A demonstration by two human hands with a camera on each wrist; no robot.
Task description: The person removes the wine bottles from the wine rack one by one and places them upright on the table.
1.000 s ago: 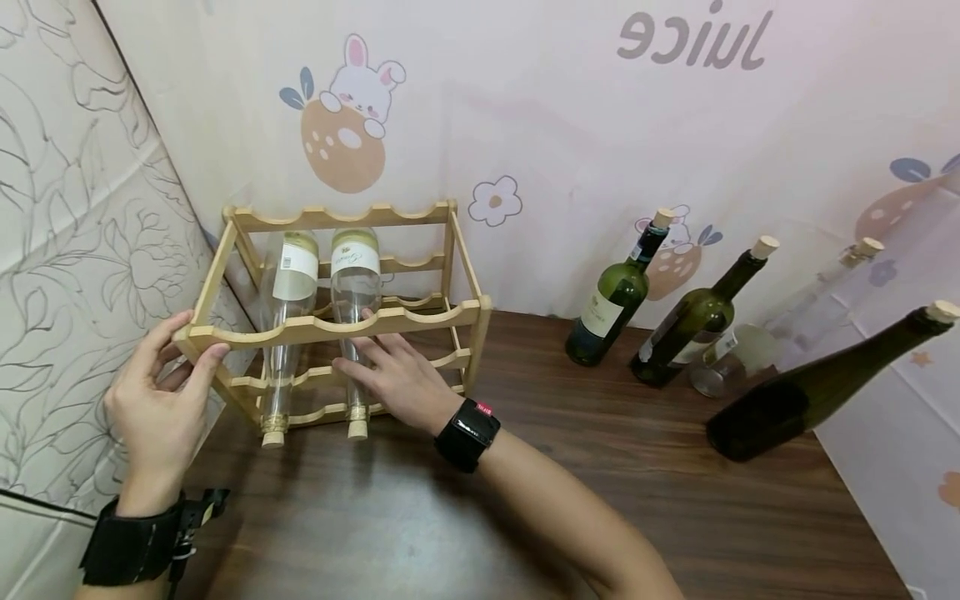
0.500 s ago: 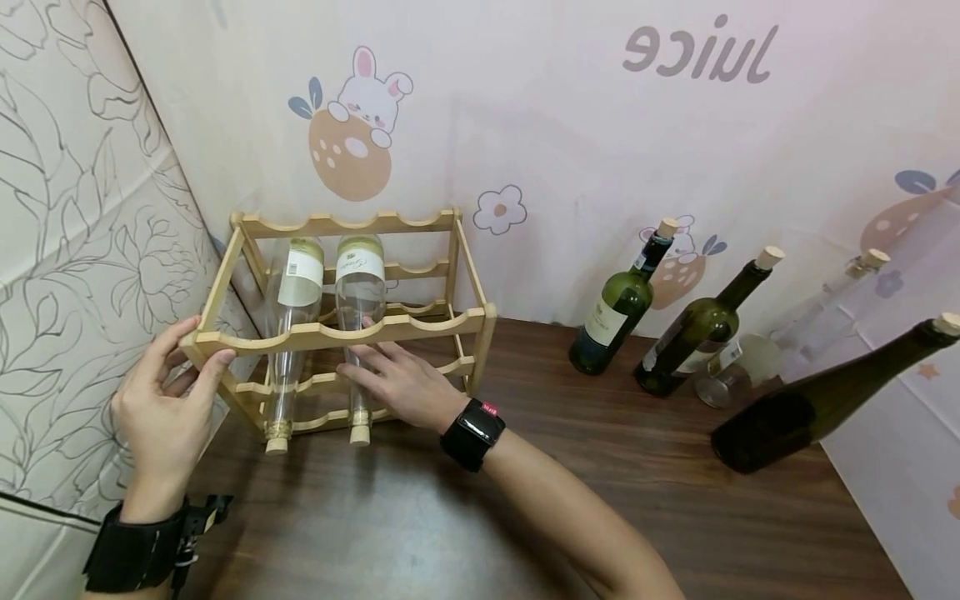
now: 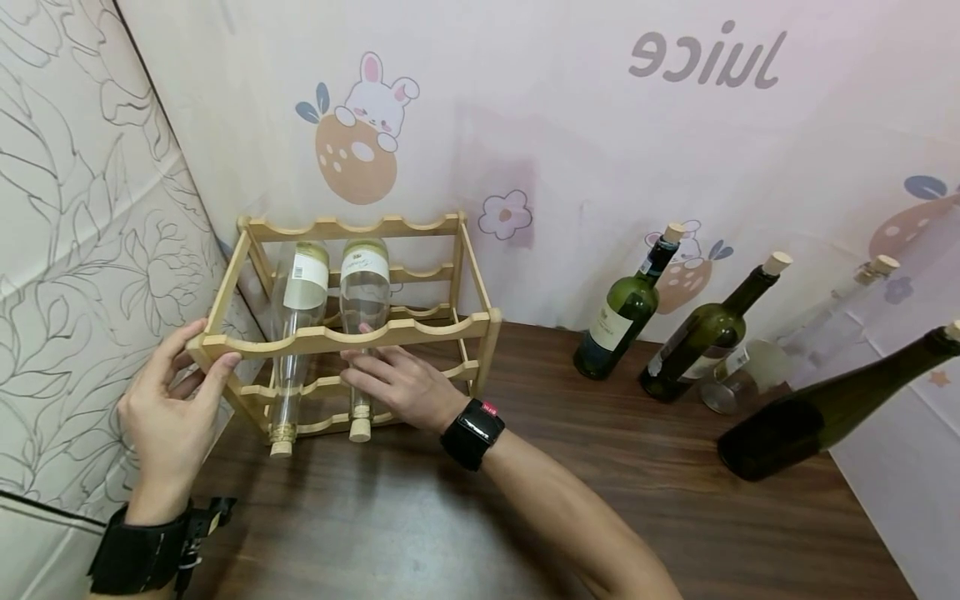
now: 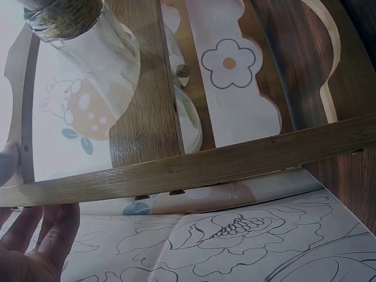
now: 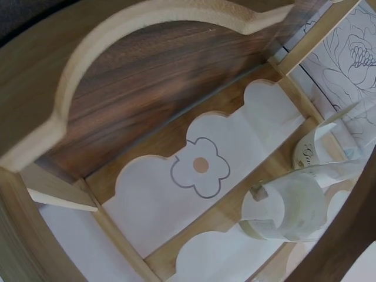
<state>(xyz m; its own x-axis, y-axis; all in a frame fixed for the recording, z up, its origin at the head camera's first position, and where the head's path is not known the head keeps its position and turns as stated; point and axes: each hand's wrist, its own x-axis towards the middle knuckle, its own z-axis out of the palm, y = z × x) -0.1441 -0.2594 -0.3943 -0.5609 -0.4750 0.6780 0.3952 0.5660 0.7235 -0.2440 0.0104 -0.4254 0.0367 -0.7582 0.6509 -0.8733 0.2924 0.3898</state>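
Observation:
A wooden wine rack [image 3: 311, 339] stands at the left of the table. My left hand [image 3: 172, 408] grips its front left corner, thumb on the front rail; in the left wrist view its fingers [image 4: 59, 229] curl at the wooden bar. Two clear corked bottles lie in the rack, necks towards me. The left bottle [image 3: 288, 367] has a white label. Around the neck of the right bottle [image 3: 365, 292], below the front rail, my right hand [image 3: 408, 387] curls its fingers. That hand is out of sight in the right wrist view, where a bottle [image 5: 288, 205] rests inside the rack.
On the right stand a green bottle [image 3: 628, 304], a darker green bottle [image 3: 705, 337], a clear bottle [image 3: 750, 362] and a tall dark bottle [image 3: 795, 417], all corked. A patterned cloth wall [image 3: 570, 108] rises behind, another [image 3: 90, 233] at the left.
The right-hand bottle in the rack has slid slightly backwards, its cork nearer the rack, with my right hand on it. My left hand keeps its grip. The head view has shifted a little.

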